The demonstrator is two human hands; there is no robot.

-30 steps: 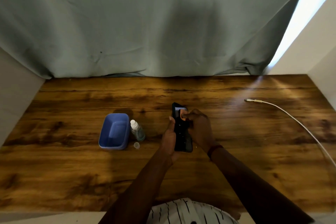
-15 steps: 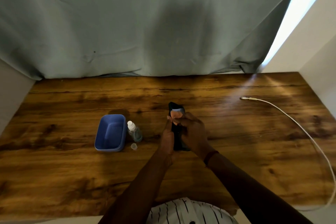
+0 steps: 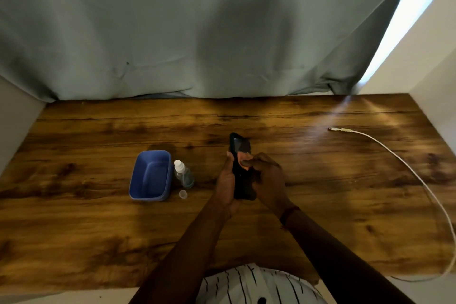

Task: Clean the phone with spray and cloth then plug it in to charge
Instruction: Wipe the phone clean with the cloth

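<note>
Grey-green curtain fabric (image 3: 197, 32) hung across the whole back of the scene, its hem bunched along the far edge of a dark wood-grain table (image 3: 86, 229). White walls closed in on both sides, and a strip of daylight showed at the upper right beside the curtain.

Both bare forearms reached in from the near edge, above a white garment with thin black stripes (image 3: 249, 284). A white charging cable (image 3: 404, 168) curved along the right side of the table, its plug end lying free on the wood, well apart from the hands.

Left of centre sat a blue rectangular tub (image 3: 151, 175), open side up. Just beside its right wall stood a small clear spray bottle (image 3: 183, 175) with a white nozzle, and near the bottle's base lay a small clear cap (image 3: 182, 194).

Near the middle of the table, the left hand (image 3: 225, 182) was wrapped around the left edge of a black phone (image 3: 240, 170), holding it tilted with its top end pointing away. The right hand (image 3: 267, 180) was curled over the phone's right side, its fingers pinching an orange cloth (image 3: 244, 159) pressed against the screen about a third of the way down. A dark band (image 3: 290, 212) circled the right wrist.
</note>
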